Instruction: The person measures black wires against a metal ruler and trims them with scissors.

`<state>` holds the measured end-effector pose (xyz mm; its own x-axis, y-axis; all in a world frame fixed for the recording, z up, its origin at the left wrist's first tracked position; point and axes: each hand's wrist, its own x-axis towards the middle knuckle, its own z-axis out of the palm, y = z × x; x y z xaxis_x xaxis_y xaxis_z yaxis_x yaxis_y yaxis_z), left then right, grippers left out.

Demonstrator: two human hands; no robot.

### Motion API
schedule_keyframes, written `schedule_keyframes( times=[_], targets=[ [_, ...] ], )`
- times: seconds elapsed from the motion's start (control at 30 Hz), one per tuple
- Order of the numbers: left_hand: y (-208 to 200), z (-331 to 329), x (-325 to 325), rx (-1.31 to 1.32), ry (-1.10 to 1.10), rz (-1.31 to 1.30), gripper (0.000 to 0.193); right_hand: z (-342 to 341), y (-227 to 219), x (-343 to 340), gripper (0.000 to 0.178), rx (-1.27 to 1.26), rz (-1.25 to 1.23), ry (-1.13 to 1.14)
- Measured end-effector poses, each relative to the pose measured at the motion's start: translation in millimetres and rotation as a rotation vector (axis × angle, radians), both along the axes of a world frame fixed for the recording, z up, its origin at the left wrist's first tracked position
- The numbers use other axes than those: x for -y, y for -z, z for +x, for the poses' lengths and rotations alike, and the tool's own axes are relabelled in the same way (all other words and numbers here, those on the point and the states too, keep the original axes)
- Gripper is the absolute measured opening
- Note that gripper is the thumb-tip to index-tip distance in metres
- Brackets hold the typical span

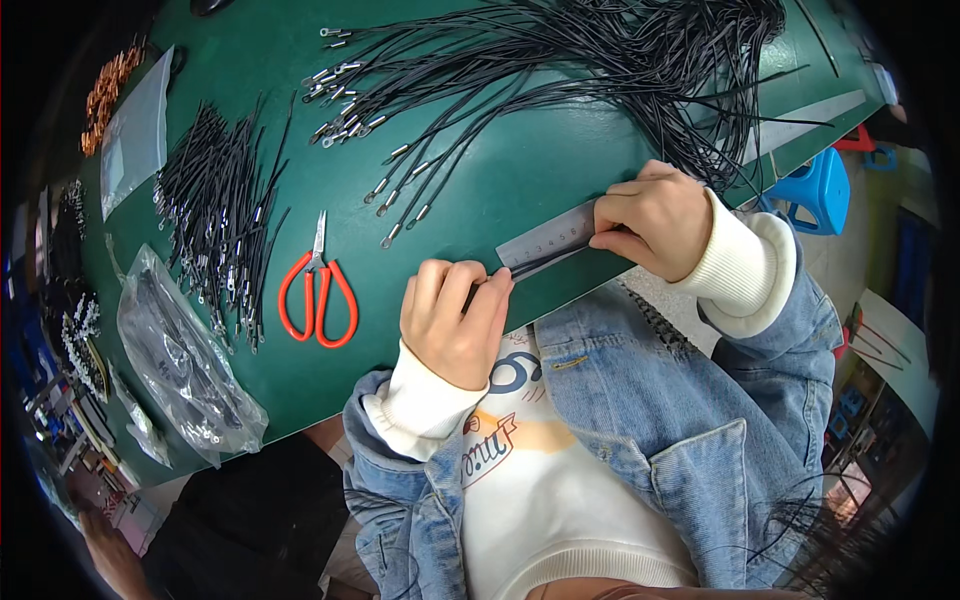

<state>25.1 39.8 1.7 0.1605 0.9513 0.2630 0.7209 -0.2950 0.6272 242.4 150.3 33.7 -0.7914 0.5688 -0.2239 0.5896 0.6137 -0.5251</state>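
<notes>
My left hand (pixel 452 318) is closed in a pinch at the near end of a metal ruler (pixel 540 241), with a thin black cord (pixel 548 260) between its fingertips. The cord stretches along the ruler's lower edge toward my right hand (pixel 655 222). That hand is closed too, its thumb and fingers pressed over the ruler and the cord. Its grip hides the rest of the ruler's near part. Left of my left hand lie red-handled scissors (pixel 319 292), blades pointing away from me.
Long black cords (pixel 590 50) with metal ring ends spread across the far side of the green table (pixel 420 180). Shorter cords (pixel 215 190), a clear bag (pixel 185 350), a white bag (pixel 137 130) and copper-coloured pieces (pixel 108 95) lie left. A blue stool (pixel 825 190) stands right.
</notes>
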Motion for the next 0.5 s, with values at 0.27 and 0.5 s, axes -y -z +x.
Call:
schedule_keyframes(
  times=[0.27,0.5],
  targets=[
    [-5,2,1,-0.038,-0.002,0.002,0.018,22,-3,-15,0.016,0.095,-0.042,0.053],
    [-4,2,0,-0.021,-0.001,-0.016,0.017,26,-9,-19,0.016,0.182,-0.148,0.067]
  ],
)
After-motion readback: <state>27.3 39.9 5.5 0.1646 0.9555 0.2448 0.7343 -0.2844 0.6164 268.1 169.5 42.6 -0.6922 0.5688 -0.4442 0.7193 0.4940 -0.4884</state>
